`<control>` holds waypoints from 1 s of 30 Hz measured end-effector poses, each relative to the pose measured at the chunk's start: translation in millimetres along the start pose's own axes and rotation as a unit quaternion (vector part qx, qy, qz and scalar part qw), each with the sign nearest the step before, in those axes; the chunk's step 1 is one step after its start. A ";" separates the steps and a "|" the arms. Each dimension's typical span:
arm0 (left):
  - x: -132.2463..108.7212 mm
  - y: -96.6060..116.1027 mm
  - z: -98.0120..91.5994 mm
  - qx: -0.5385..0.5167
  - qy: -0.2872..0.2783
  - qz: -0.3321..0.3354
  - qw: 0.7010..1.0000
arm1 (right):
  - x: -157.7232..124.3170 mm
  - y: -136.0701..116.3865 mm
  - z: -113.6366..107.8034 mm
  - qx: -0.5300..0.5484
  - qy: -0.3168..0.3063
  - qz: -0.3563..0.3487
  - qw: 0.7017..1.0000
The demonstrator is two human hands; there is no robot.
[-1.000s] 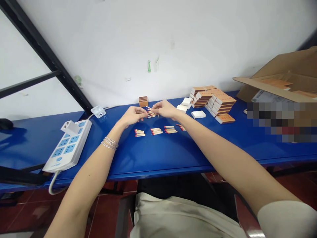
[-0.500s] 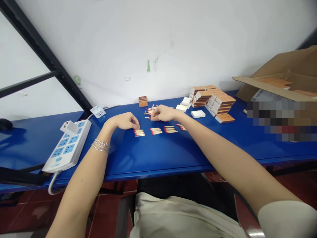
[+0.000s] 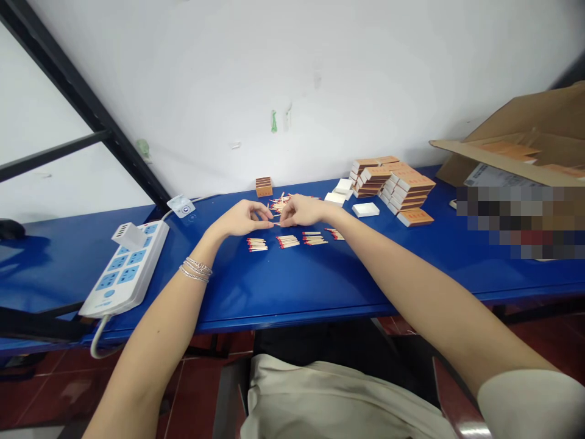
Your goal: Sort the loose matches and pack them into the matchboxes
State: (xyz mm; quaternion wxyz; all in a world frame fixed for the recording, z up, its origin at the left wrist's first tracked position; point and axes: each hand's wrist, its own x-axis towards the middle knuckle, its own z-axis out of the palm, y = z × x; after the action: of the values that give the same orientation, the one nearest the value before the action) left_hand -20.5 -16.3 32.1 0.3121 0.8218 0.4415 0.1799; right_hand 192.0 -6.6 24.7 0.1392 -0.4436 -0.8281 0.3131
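Observation:
My left hand (image 3: 248, 218) is over the blue table, its thumb and fingertips apart, the thumb tip at one end of a match (image 3: 276, 224). My right hand (image 3: 305, 211) pinches the other end of that match. Behind both hands lies a loose pile of red-tipped matches (image 3: 280, 204), partly covered by my right hand. In front, matches lie in small rows: a left group (image 3: 257, 244), a second group (image 3: 288, 241), a third group (image 3: 315, 239), and a fourth group (image 3: 336, 234) partly hidden by my right forearm.
Stacked matchboxes (image 3: 411, 186) and white matchbox trays (image 3: 365, 210) are on the right, beside an open cardboard carton (image 3: 512, 134). A small matchbox stack (image 3: 264, 186) stands near the wall. On the left lies a white power strip (image 3: 125, 268) with a plugged-in adapter.
My left hand has left the leftmost match group and moved right and up to my right hand, its thumb and fingers spreading. My right hand has barely moved.

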 end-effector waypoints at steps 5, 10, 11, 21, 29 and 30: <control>-1.0 -3.2 -3.9 0.022 0.002 -0.004 1.000 | 1.2 0.2 0.4 -0.067 -0.019 -0.001 0.998; 1.3 -9.8 -5.9 0.003 0.024 -0.019 1.000 | -0.9 -3.0 -0.9 -0.040 -0.050 -0.019 0.998; 1.3 -10.1 -6.2 0.001 0.026 -0.022 0.999 | -1.7 -3.5 -1.9 -0.030 -0.049 -0.019 0.998; 1.2 2.8 7.8 -0.051 0.038 0.003 0.998 | -5.5 6.3 -11.4 0.034 0.020 -0.021 0.999; 7.0 2.2 17.1 -0.110 0.092 0.008 0.990 | 1.5 1.5 1.5 0.209 0.096 -0.036 0.973; 8.1 2.3 19.1 -0.124 0.109 0.008 0.986 | 3.1 2.0 2.4 0.231 0.107 -0.037 0.966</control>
State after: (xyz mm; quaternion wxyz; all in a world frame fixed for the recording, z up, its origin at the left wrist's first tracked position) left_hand -3.7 -17.2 19.6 0.3601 0.7558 0.4408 0.3237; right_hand 190.3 -4.3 21.4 0.3368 -0.3992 -0.7296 0.4414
